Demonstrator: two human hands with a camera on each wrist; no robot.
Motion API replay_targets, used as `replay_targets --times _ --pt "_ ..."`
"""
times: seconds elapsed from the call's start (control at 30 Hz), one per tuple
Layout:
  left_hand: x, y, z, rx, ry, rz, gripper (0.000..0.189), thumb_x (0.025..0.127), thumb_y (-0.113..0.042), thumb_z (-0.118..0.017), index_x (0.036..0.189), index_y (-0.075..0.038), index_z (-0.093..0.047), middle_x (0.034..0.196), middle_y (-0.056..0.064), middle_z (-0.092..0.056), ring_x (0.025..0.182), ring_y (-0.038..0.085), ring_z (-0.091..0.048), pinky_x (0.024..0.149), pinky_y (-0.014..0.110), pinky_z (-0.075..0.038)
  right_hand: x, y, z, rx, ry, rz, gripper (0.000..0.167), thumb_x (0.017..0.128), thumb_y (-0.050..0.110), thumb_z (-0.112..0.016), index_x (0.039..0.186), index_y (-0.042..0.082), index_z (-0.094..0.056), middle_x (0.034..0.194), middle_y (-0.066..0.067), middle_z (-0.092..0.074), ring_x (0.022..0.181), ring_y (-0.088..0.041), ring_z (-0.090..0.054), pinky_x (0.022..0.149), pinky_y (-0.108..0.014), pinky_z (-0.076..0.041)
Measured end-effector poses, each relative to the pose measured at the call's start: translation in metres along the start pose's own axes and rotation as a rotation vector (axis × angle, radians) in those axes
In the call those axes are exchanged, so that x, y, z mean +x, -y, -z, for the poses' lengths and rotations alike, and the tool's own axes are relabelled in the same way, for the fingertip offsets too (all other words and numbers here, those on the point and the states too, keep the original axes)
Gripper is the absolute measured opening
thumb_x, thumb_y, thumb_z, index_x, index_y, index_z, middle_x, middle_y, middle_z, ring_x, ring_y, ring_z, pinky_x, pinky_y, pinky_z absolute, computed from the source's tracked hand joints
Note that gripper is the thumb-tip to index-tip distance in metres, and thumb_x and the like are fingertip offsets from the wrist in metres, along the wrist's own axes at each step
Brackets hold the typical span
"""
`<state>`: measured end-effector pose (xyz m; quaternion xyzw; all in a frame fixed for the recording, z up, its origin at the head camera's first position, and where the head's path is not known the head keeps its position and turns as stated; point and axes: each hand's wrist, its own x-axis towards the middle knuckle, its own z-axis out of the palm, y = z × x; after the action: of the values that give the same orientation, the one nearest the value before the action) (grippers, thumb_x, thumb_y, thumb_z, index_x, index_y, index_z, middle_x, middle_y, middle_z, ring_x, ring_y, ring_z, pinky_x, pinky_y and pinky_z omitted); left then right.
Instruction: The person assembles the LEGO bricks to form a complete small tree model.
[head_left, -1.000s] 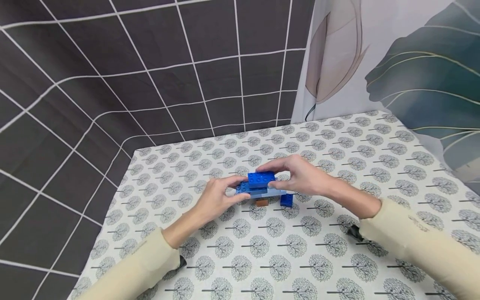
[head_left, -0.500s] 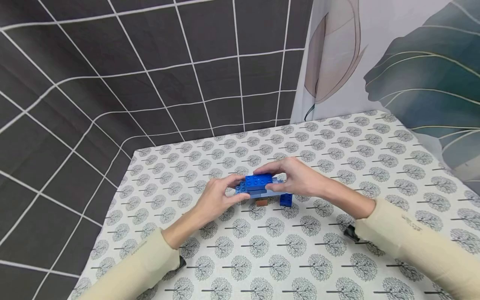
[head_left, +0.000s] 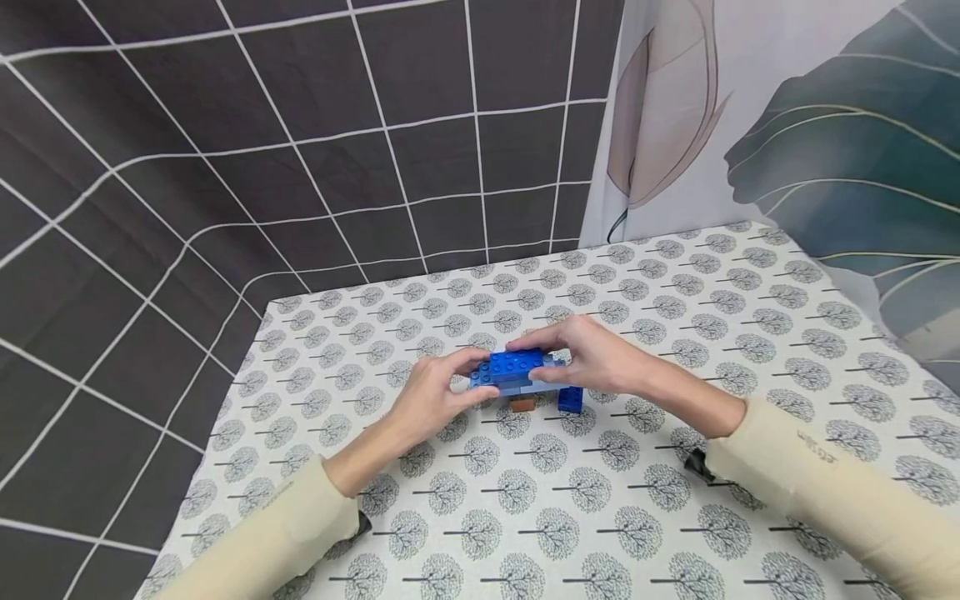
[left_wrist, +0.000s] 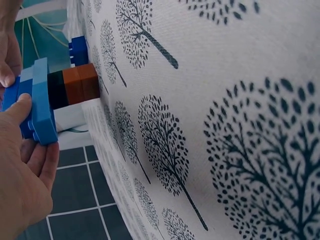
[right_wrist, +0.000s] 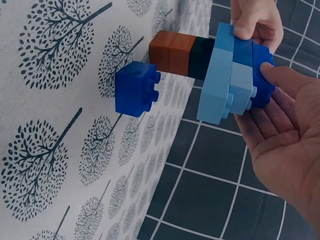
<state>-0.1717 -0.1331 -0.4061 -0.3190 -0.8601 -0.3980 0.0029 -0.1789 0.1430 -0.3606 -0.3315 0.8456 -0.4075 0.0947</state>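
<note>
A tower of toy building bricks stands on the cloth. In the right wrist view its base is orange-brown bricks (right_wrist: 170, 52), with a dark green brick (right_wrist: 199, 57) above. Light blue bricks (right_wrist: 216, 92) overhang that narrow column on both sides. On top lies a dark blue brick (head_left: 516, 367), which my right hand (head_left: 603, 358) grips between thumb and fingers. My left hand (head_left: 431, 398) holds the left end of the wide blue layer, thumb in front and fingers behind. Part of the upper layers is hidden by the fingers.
A loose dark blue brick (head_left: 570, 399) sits on the cloth just right of the tower's base. The tree-print tablecloth (head_left: 555, 500) reaches back to a dark checked curtain (head_left: 435, 167). A leaf-patterned curtain (head_left: 862, 167) hangs at the right.
My right hand has moved slightly left and down with the dark blue brick, which now sits lower against the layer beneath. The left hand has kept its hold in place.
</note>
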Motion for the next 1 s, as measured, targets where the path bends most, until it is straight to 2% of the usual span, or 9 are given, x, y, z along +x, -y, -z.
replay_targets --times 0.2,0.33,0.47,0.6,0.7,0.87,1.0 --pt "0.0 -0.001 -0.001 0.009 0.003 0.001 0.048 0.094 -0.025 -0.081 0.135 -0.004 -0.067 0.119 0.012 -0.078 0.105 0.026 -0.076 0.093 0.048 -0.06 0.0 -0.001 0.0 0.003 0.003 -0.005 0.049 0.093 0.006 -0.082 0.14 0.008 -0.069 0.139 -0.013 -0.069 0.122 -0.027 -0.07 0.099 -0.04 -0.059" --pt "0.001 -0.001 -0.003 -0.033 -0.003 0.009 0.052 0.097 -0.027 -0.079 0.143 -0.007 -0.063 0.131 0.008 -0.074 0.111 0.023 -0.074 0.1 0.042 -0.058 -0.001 -0.004 0.0 0.035 0.0 -0.009 0.049 0.092 0.006 -0.083 0.14 0.008 -0.069 0.14 -0.013 -0.069 0.123 -0.027 -0.069 0.104 -0.042 -0.057" --pt "0.004 -0.003 -0.004 -0.095 -0.059 -0.036 0.047 0.099 -0.023 -0.077 0.142 -0.009 -0.065 0.134 0.005 -0.073 0.114 0.02 -0.072 0.104 0.039 -0.056 -0.001 -0.008 -0.001 0.096 -0.007 -0.007 0.048 0.093 0.006 -0.083 0.139 0.006 -0.07 0.139 -0.014 -0.069 0.121 -0.027 -0.07 0.102 -0.042 -0.058" --pt "0.006 -0.003 -0.005 -0.105 -0.102 -0.088 0.041 0.096 -0.019 -0.081 0.135 -0.01 -0.071 0.126 0.006 -0.076 0.109 0.017 -0.073 0.097 0.036 -0.059 -0.002 -0.013 -0.004 0.168 -0.016 -0.006 0.047 0.094 0.007 -0.082 0.139 0.003 -0.068 0.139 -0.017 -0.069 0.118 -0.028 -0.072 0.099 -0.04 -0.06" --pt "0.007 -0.002 -0.006 -0.11 -0.105 -0.083 0.042 0.095 -0.02 -0.082 0.134 -0.01 -0.072 0.124 0.005 -0.077 0.108 0.015 -0.073 0.096 0.034 -0.06 -0.005 -0.016 -0.009 0.218 -0.051 -0.018 0.045 0.095 0.008 -0.081 0.139 0.003 -0.069 0.138 -0.017 -0.069 0.117 -0.028 -0.072 0.098 -0.038 -0.06" --pt "0.008 -0.003 -0.006 -0.128 -0.099 -0.064 0.042 0.095 -0.021 -0.082 0.135 -0.011 -0.072 0.125 0.007 -0.076 0.11 0.019 -0.074 0.098 0.04 -0.059 -0.009 -0.023 -0.017 0.249 -0.136 -0.025 0.04 0.098 0.013 -0.078 0.136 0.007 -0.071 0.136 -0.015 -0.071 0.117 -0.028 -0.072 0.096 -0.036 -0.06" --pt "0.008 -0.003 -0.008 -0.15 -0.1 -0.055 0.042 0.095 -0.019 -0.082 0.135 -0.01 -0.071 0.125 0.008 -0.076 0.11 0.021 -0.074 0.097 0.042 -0.06 -0.011 -0.026 -0.02 0.26 -0.155 -0.024 0.039 0.098 0.013 -0.078 0.136 0.008 -0.072 0.134 -0.014 -0.072 0.112 -0.025 -0.074 0.09 -0.033 -0.063"
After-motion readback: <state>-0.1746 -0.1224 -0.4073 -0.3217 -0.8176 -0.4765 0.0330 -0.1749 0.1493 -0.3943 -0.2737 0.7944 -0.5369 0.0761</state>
